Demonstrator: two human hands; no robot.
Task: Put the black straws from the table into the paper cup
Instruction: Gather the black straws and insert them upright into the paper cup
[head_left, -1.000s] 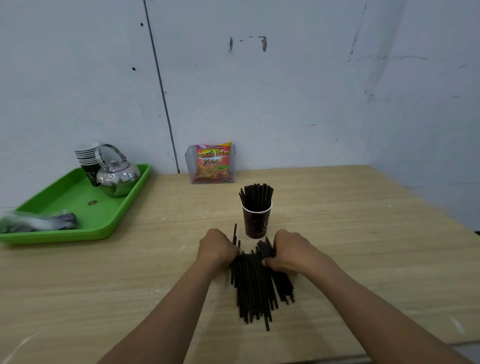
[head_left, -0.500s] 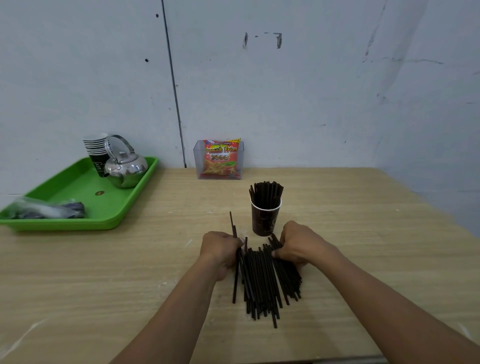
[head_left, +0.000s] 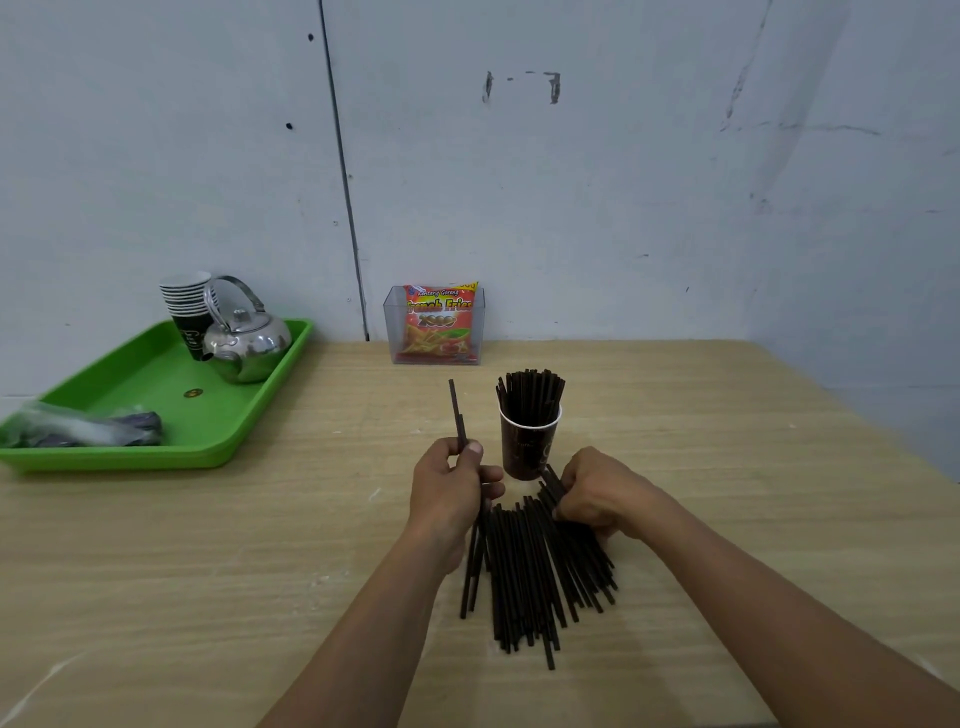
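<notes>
My left grip (head_left: 449, 491) pinches a couple of black straws (head_left: 458, 410) upright, just left of the paper cup (head_left: 525, 449), which is already packed with more straws (head_left: 530, 392). My right grip (head_left: 597, 496) curls around the far end of the pile (head_left: 524, 571) lying on the worktop (head_left: 208, 571).

The table (head_left: 208, 571) is matt wood grain. At ten o'clock, a mirror-glossy metal kettle (head_left: 249, 345) stands on a smooth green plastic tray (head_left: 156, 374). The straws (head_left: 524, 566) look matt black.
</notes>
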